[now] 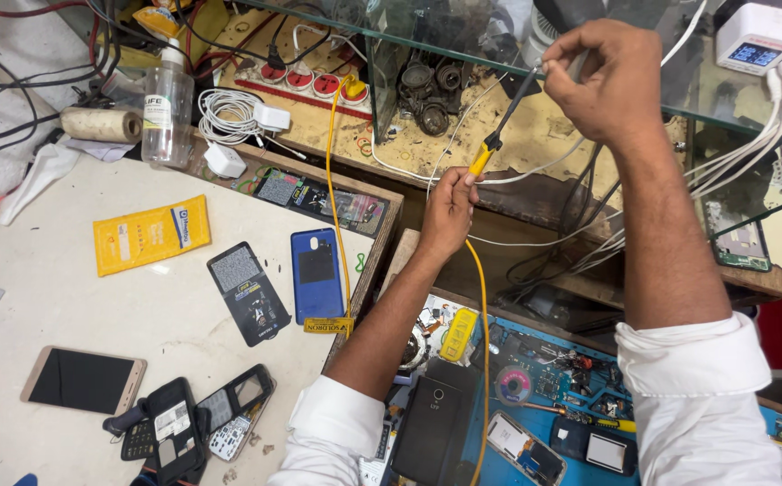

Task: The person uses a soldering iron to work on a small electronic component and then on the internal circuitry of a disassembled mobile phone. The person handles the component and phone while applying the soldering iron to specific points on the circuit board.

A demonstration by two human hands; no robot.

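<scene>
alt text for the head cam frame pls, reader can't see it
Seen from above, the left hand pinches the yellow handle of a soldering iron while the right hand holds its tip end up near a glass shelf. Below lie a blue repair mat and phones, including a blue phone.

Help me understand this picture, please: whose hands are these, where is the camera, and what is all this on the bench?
The camera sits on the person's head, looking down at both hands. The left hand grips the yellow handle of a soldering iron, whose yellow cable trails down. The right hand pinches something at the iron's dark tip; what it is cannot be made out. On the white table lie a blue phone, a gold phone, a yellow packet and a clear bottle. A blue mat carries phone parts.
</scene>
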